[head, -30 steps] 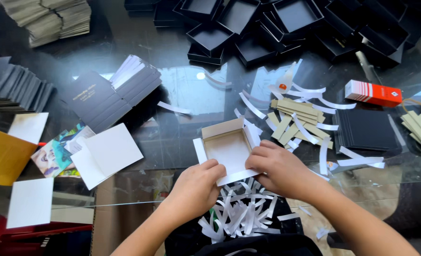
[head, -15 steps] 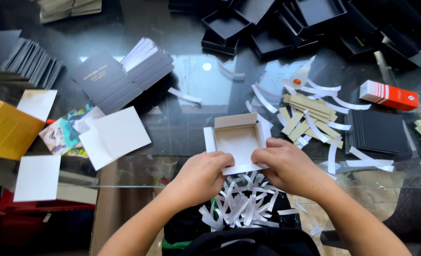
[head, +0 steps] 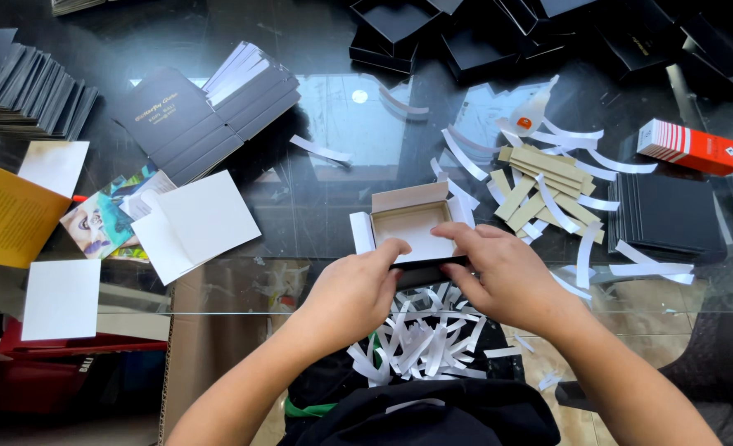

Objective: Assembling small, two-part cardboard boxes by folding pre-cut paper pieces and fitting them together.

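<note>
A small shallow box (head: 409,220), cardboard-coloured inside with white flaps and a black outer side, rests on the glass table (head: 333,107) in front of me. My left hand (head: 356,289) grips its near left edge, thumb and forefinger pinched on the rim. My right hand (head: 505,274) holds the near right edge, fingers laid over the black near wall. A heap of white paper strips (head: 420,334) lies in my lap just below both hands.
Finished black boxes (head: 474,37) are heaped at the back. Tan card strips (head: 540,177) and a black card stack (head: 668,215) lie right, with a red-and-white packet (head: 690,147). Left are dark flat sleeves (head: 205,116), white sheets (head: 197,223) and a yellow booklet (head: 7,215).
Both hands have closed in on the box's near edge; the near wall now shows black under my right fingers. The camera has tilted slightly lower.
</note>
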